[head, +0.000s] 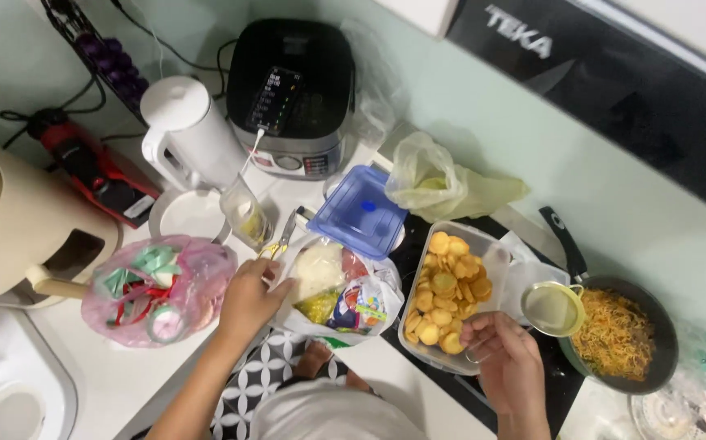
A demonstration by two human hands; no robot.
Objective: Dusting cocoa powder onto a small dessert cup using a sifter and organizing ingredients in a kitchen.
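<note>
Noodles already in black frying pan (654, 314); right hand (504, 358) grasps clear plastic tub of yellow slices (451, 297), left hand (249, 300) fingers clenched on white grocery bag (337, 297), still unpacked

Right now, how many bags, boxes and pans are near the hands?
Plastic bags: 3, a pink one, a clear one of groceries that the left hand touches, a pale yellow one
Clear boxes: 1, full of round yellow pieces, held by the right hand
Blue lids: 1
Pans: 1, with noodles
Total: 6
</note>
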